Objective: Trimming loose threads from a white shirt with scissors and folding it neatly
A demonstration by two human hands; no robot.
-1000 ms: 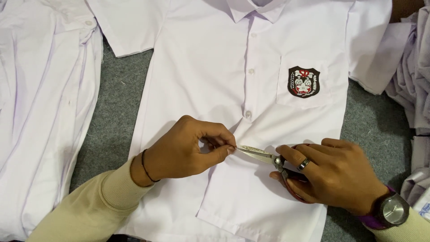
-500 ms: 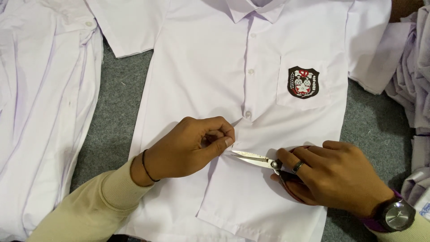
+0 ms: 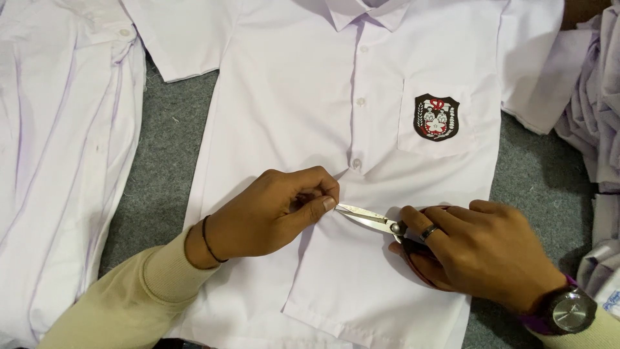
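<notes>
Scissors point(image 3: 369, 217) level, tips toward left hand point(image 3: 271, 213)

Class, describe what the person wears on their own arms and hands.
Both arms have beige ribbed-cuff sleeves. The left hand has a thin dark band at its wrist. The right hand wears a dark ring and a silver-faced wristwatch on a purple strap.

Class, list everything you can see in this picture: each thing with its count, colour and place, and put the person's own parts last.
shirt: one, white, spread flat in the middle, buttoned
badge: one, black, red and white, on the shirt's chest pocket
scissors: one pair, silver blades, at the shirt's placket
other shirts: several, white, left and right edges
surface: grey, under the shirts
watch: one, silver face, on the right wrist
left hand: pinches the placket by the blade tips
right hand: holds the scissors, ring on one finger
</notes>
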